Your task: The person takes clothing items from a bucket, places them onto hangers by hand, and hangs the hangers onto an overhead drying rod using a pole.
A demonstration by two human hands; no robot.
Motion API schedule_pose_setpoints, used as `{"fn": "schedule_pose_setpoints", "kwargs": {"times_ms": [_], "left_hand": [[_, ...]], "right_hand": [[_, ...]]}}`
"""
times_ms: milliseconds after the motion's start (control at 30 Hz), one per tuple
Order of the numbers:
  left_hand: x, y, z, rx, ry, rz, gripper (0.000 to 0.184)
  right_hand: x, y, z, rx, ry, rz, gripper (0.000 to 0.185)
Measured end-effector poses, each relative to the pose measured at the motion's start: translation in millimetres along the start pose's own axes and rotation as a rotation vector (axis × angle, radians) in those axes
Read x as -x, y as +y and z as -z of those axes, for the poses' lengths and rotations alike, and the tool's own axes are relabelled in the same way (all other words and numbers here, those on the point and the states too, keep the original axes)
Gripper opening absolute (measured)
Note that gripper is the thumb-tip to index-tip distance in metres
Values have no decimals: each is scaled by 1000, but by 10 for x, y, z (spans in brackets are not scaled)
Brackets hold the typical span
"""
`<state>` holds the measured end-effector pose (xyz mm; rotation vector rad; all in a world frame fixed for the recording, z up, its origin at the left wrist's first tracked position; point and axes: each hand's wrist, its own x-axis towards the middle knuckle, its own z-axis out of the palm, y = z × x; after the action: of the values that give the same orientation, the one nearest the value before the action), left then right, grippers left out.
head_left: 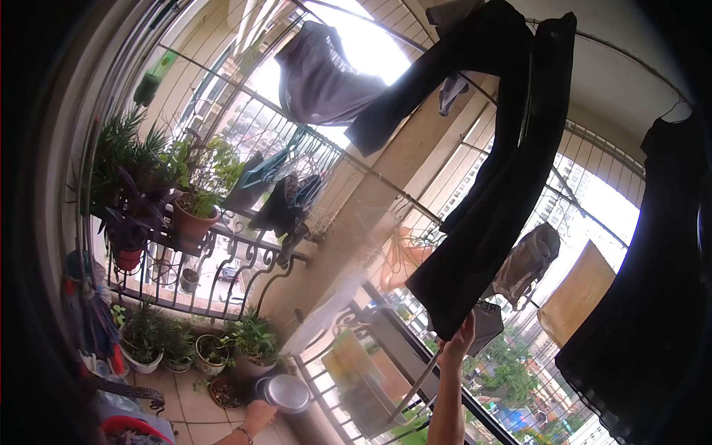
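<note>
Black trousers [512,185] hang from the rack in the upper middle, legs slanting down. My right hand [456,341] is raised at the lower end of one leg, its fingers closed on the dark cloth. Beside these fingers, a thin grey rod [415,389] slants down to the left. Low in the view, my left hand [259,417] has its fingers curled in, with nothing visible in them and a band at the wrist. It appears just below a round, shiny metal-looking object [287,393], and I cannot tell whether they touch.
A dark garment [645,297] hangs at the right, a grey one [322,81] at the upper left. Potted plants [194,215] line the railing, with more pots [252,348] on the tiled floor. A red basin [133,426] is at the lower left. Window bars and a pillar [319,259] stand behind.
</note>
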<state>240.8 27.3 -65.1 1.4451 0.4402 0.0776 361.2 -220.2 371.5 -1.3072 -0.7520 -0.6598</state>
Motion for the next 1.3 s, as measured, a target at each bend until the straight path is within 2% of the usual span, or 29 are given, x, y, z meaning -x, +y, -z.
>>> {"fn": "schedule_pose_setpoints", "kwargs": {"times_ms": [33,133,333,367,400,500,533,600,667,733,833,867,933,1000,1067,1133,1200,1300], "left_hand": [[-11,-53,0,-17,-2,-3,23],[10,-136,-3,18,33,77,21],[2,-223,-59,-13,14,89,23],[-3,-240,-86,9,9,79,23],[6,-251,-118,31,4,70,23],[-63,-363,-193,-58,-52,44,22],[-97,-385,-208,-114,-81,34,22],[-113,-405,-255,-84,-84,39,18],[-109,-399,-294,-97,-85,36,16],[-51,-342,-266,-164,-94,37,17],[59,-300,-193,-132,-56,90,20],[18,-427,-169,-134,-46,73,19],[79,-418,-121,-154,-13,98,17],[147,-384,-92,-239,-24,138,16],[247,-312,-120,-194,-40,205,16],[242,-403,-132,-205,-77,253,16],[332,-357,-141,-238,-97,294,15],[496,-326,-61,-156,-83,344,16]], "right_hand": [[148,-9,65,60,-21,-86,43],[538,166,213,31,41,-74,34],[1389,696,796,45,68,-339,11],[1548,749,884,152,-12,-444,8],[1697,765,915,258,-94,-550,9],[2126,953,964,174,-152,-685,13],[2264,942,854,92,-94,-712,10],[2591,1132,862,147,8,-783,12],[2818,1166,900,152,33,-752,13],[2949,1095,890,221,83,-791,24],[3241,1073,971,288,147,-797,27],[3325,1051,1007,424,133,-817,25],[3617,1249,1244,464,-1,-886,22],[3809,1419,1265,411,-153,-819,24],[3790,1387,1097,477,-182,-842,24],[3767,1378,967,357,-209,-907,19],[4035,1595,1003,269,-35,-916,20],[4249,1784,1371,459,108,-859,15]]}}
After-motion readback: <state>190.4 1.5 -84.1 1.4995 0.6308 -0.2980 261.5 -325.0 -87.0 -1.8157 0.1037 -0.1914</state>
